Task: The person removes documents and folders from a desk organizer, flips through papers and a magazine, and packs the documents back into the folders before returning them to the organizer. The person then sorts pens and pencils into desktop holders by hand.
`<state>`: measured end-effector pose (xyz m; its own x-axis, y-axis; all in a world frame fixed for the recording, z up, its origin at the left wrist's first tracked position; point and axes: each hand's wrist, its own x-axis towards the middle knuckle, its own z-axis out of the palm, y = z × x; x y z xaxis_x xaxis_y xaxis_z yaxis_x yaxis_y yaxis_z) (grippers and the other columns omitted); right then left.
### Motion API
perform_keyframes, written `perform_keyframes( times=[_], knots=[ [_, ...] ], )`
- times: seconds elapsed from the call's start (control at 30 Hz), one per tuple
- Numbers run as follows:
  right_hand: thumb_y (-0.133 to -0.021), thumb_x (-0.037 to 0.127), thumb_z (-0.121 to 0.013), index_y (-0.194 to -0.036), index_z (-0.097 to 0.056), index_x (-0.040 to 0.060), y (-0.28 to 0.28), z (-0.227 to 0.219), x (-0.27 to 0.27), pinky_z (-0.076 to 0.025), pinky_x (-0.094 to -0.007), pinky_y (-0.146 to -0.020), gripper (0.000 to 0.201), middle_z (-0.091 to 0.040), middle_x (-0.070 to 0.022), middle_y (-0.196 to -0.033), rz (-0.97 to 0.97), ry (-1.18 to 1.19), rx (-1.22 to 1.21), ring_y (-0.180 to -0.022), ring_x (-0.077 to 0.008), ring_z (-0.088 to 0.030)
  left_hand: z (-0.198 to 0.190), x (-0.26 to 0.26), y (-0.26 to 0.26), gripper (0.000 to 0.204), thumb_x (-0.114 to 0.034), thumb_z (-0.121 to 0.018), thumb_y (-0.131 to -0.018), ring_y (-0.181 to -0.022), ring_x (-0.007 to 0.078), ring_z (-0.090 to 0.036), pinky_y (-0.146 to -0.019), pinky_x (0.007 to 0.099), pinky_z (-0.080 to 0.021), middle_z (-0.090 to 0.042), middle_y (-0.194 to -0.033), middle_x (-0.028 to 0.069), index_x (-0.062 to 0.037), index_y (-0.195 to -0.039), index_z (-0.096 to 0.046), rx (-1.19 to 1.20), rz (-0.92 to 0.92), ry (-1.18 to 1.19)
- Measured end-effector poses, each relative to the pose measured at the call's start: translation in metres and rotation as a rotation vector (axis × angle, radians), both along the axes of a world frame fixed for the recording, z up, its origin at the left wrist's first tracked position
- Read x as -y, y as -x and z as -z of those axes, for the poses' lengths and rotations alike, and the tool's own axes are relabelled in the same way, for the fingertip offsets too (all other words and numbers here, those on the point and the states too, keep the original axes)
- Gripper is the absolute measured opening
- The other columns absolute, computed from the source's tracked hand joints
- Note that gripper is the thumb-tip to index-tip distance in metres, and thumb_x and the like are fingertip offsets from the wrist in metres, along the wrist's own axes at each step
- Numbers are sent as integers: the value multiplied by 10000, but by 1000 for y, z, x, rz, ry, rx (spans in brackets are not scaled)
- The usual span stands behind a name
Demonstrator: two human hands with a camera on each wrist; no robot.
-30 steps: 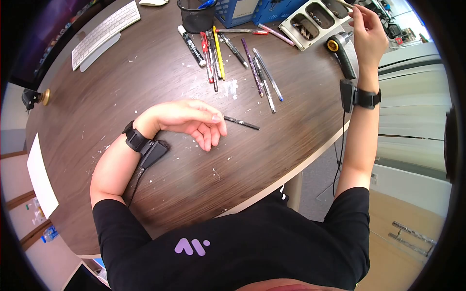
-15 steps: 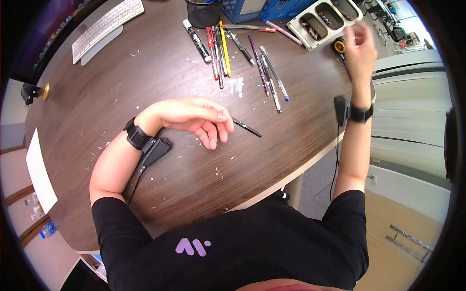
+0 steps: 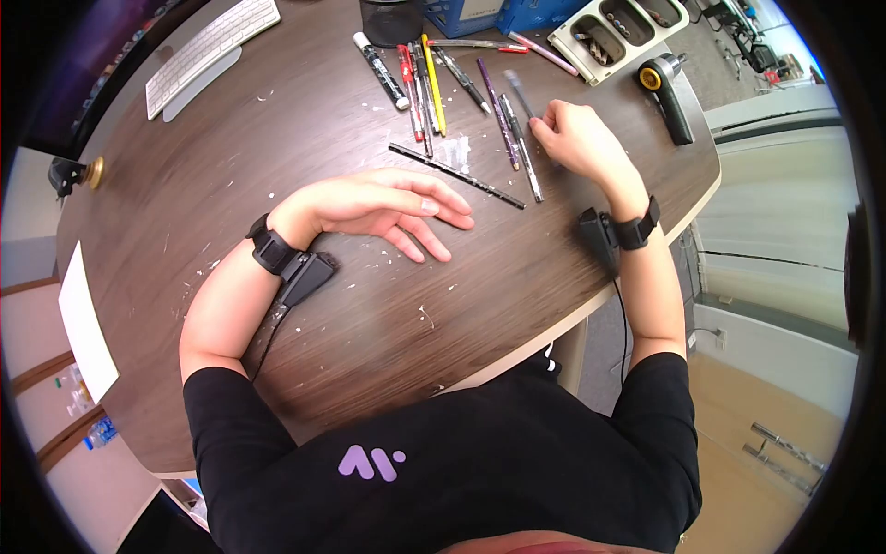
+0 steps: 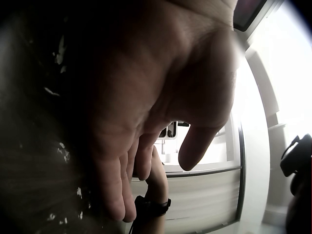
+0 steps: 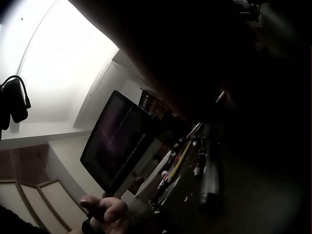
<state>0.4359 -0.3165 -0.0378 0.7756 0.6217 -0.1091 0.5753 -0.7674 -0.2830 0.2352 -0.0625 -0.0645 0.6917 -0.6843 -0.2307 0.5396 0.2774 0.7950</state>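
Observation:
My right hand (image 3: 586, 143) is over the right part of the desk in the head view, its thumb and fingers pinching a clear-barrelled pen (image 3: 519, 90). Part of that pen is hidden under the hand. To its left lie a purple pencil (image 3: 498, 115) and another clear pen (image 3: 524, 152). My left hand (image 3: 388, 203) is held low over the desk with its fingers spread and extended, and nothing in it. Just beyond its fingertips is a long thin black pencil-like stick (image 3: 457, 175) with pale marks. The left wrist view shows the left palm (image 4: 141, 87) and loose fingers.
A marker (image 3: 381, 71), a yellow pencil (image 3: 434, 88) and several pens lie before a black mesh cup (image 3: 392, 23). A divided tray (image 3: 614, 42) and a black handled tool (image 3: 669, 102) stand at right. A keyboard (image 3: 212, 55) is at back left.
My right hand has come from the tray side, back and left, to the clear pen. My left fingers have spread, and the black stick now shows at full length, farther from me.

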Motion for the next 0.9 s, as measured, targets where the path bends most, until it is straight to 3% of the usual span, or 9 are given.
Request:
perform_keyframes(
  times=[0.03,0.2,0.4,0.47,0.53,0.6,0.67,0.8,0.9],
  knots=[
    [-915,317,-630,-876,-695,-17,-7,0,-1,-546,-451,-781,342,-722,-211,-832,-46,1,-30,-856,-394,-707,1,-1,0,480,-218,-517,-1063,-1158,336,-684,-927,381,-598,-533,-1468,218,32,-1467,-448,-23,19,0],
    [-928,256,-640,-928,-713,17,-17,-38,-1,-421,-220,-476,250,-689,-31,-739,69,-435,-587,-539,-58,-569,4,-4,-2,457,-244,-514,-1070,-1141,324,-691,-920,372,-596,-590,-1388,235,38,-1428,-482,-60,43,25],
    [-944,297,-678,-937,-714,13,11,-58,-73,-500,-231,-544,286,-748,-68,-801,-154,-878,-371,-597,-92,-651,6,-4,-4,435,-268,-490,-1084,-1127,317,-696,-919,376,-593,-636,-1308,237,37,-1394,-509,-74,89,37],
    [-976,278,-677,-1011,-719,54,17,-69,-109,-501,-234,-571,230,-735,-53,-813,-232,-891,-1,-651,-88,-652,8,-4,-3,434,-269,-488,-1085,-1121,321,-698,-917,382,-594,-637,-1306,238,37,-1392,-511,-60,89,41],
    [-879,143,-665,-985,-743,-30,25,-89,-146,-561,-392,-701,218,-716,-206,-781,-239,-879,128,-723,-322,-721,7,-3,-2,429,-278,-510,-1075,-1102,310,-706,-904,379,-595,-654,-1272,231,33,-1370,-530,-68,72,44],
    [-880,258,-681,-923,-726,-69,-14,-67,-175,-558,-371,-667,332,-726,-188,-745,-220,-633,483,-690,-278,-731,6,-3,0,425,-287,-533,-1065,-1082,299,-713,-891,376,-596,-672,-1238,225,29,-1347,-550,-76,60,48],
    [-866,266,-684,-903,-724,-86,-10,-79,-185,-558,-359,-666,356,-726,-181,-740,-93,-532,63,-683,-264,-730,6,-4,-1,419,-288,-529,-1067,-1074,300,-715,-890,376,-596,-677,-1230,222,26,-1343,-556,-78,60,48],
    [-882,229,-680,-1068,-700,-86,-6,-73,-172,-557,-347,-644,366,-722,-166,-760,-100,-766,4,-650,-205,-705,9,-6,-1,429,-279,-495,-1082,-1109,321,-703,-915,387,-592,-659,-1267,236,38,-1369,-531,-86,83,70],
    [-935,246,-695,-1051,-689,-6,7,-60,-132,-524,-306,-586,278,-723,-101,-767,-80,-640,319,-643,-143,-674,6,-7,-5,427,-281,-497,-1081,-1103,320,-705,-911,389,-591,-658,-1270,238,41,-1358,-537,-90,87,59]
  ],
)
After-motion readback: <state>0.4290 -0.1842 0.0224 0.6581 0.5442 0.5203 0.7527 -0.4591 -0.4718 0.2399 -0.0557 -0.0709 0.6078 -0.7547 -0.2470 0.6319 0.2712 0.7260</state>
